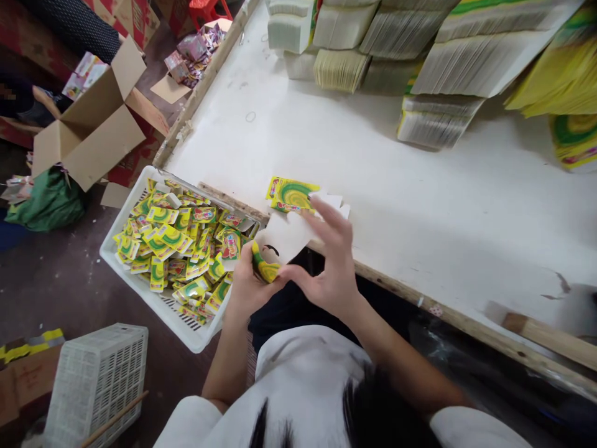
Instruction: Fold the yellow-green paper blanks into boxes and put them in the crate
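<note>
Between my hands is a partly folded yellow-green carton (288,239), its white inner side facing up and a cut-out hole showing. My left hand (249,283) is closed around its lower left end. At the carton's right side, my right hand (332,261) has thumb and fingers spread apart, the thumb touching the lower edge. Just beyond it, flat yellow-green cartons (293,194) lie at the table's near edge. To the left, a white plastic basket (196,341) holds many small folded cartons (175,239).
The white table (420,211) has a wooden rim. Stacked flat cartons (448,74) stand at its far side. On the floor to the left are an open cardboard box (100,146), a green sack (49,199) and a white crate (100,379). Someone's dark sleeve (74,25) shows top left.
</note>
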